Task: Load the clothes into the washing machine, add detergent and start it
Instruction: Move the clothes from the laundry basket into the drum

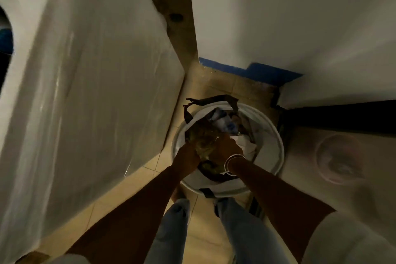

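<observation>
Gripping a bunched yellow-green garment point(203, 140) from either side, the left hand point(188, 156) and right hand point(225, 148) are both closed on the cloth, apparently to lift it out whole. It lies at the near-left of the round laundry basket point(276, 135), on top of other clothes point(227, 124). The basket stands on the floor point(137, 186) just beside the washing machine point(96, 70), probably to keep each transfer short.

Washer opening point(5, 49) cut off at L edge.

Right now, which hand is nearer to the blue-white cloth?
Right. The right hand is just below the cloth; the left hand is farther, lower left. Both grip a garment.
</observation>
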A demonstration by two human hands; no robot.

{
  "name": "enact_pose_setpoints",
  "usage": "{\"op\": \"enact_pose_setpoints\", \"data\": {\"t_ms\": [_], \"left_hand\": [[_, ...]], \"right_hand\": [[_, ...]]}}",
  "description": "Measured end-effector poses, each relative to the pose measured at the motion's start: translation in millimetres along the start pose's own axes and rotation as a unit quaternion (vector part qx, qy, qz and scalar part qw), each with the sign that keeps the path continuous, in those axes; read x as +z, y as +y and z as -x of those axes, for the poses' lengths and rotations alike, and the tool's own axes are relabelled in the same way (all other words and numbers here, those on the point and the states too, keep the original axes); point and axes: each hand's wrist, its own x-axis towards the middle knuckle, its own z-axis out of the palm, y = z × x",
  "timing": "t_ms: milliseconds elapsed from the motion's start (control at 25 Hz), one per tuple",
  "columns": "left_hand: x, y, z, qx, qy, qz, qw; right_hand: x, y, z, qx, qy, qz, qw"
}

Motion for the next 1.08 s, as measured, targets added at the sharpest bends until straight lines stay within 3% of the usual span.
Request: {"op": "enact_pose_setpoints", "data": {"t_ms": [120,240,320,440,560,720,880,960,1080], "left_hand": [[22,-28,-35,0.017,-0.013,0.011,1.0],[36,-41,-63,0.001,-0.043,0.006,0.999],[37,-40,-72,-0.012,-0.065,0.014,0.998],[32,-38,-67,-0.011,-0.08,0.007,0.997],[15,-25,-42,0.05,-0.078,-0.057,0.994],[-10,-2,-5,0.144,0.03,-0.004,0.989],[-50,43,55,0.168,0.094,0.118,0.974],[-72,70,88,0.168,0.167,0.187,0.953],[-113,105,141,0.193,0.261,0.299,0.897]], "right_hand": [[47,8,-31,0.027,-0.01,0.04,0.999],[66,19,-47,0.009,0.071,0.075,0.995],[70,30,-53,-0.028,0.07,0.085,0.993],[60,36,-44,-0.044,0.082,-0.031,0.995],[29,13,-11,-0.076,0.137,-0.212,0.965],[-13,-25,52,-0.148,0.216,-0.339,0.904],[-66,-66,113,-0.202,0.332,-0.353,0.851],[-82,-74,136,-0.218,0.392,-0.311,0.838],[-89,-88,169,-0.257,0.378,-0.315,0.832]]}}
